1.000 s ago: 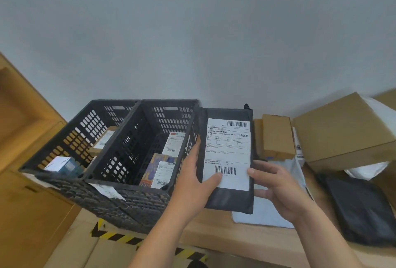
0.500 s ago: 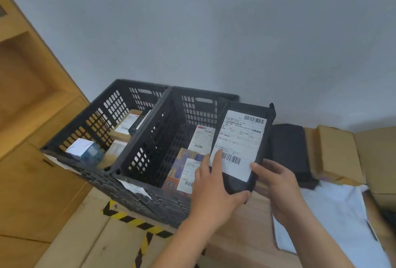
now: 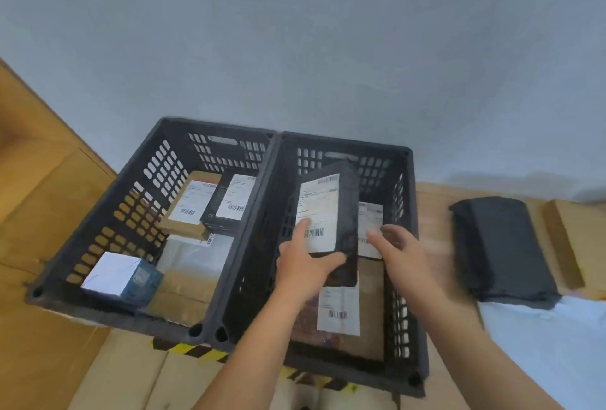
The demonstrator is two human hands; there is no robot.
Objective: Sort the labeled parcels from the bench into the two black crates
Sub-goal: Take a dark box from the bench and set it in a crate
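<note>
**Left grip [image 3: 308,262] clamped on the black parcel [image 3: 346,213], over the right crate [image 3: 407,213]**

Thumb under the lower edge and fingers flat across the white label [image 3: 319,209], the left grip holds the parcel tilted, its far end up, inside the mouth of the right crate. The right grip [image 3: 405,255] is blurred, with its fingers spread and holding nothing, just beside the parcel's right edge. I cannot tell whether it touches.

To finish well, I would level the parcel and lay it label-up on the brown box [image 3: 370,304] below. The thumb should slide out last so nothing snags on the slotted wall. A drop from the tilt would likely leave it standing on edge against the labeled packet [image 3: 372,229] behind it.

The parcel looks like a slim, rigid slab in matte black wrap, so it should stack flat. Both crates are hard black plastic with perforated walls. The left crate [image 3: 216,126] holds a kraft carton [image 3: 183,206], a dark box [image 3: 229,206], a clear bag [image 3: 196,255] and a white-and-blue box [image 3: 121,275].

On the wooden desk [image 3: 433,209] a soft, wrinkled black mailer [image 3: 501,249] and a cardboard box [image 3: 565,242] are not yet sorted.
</note>
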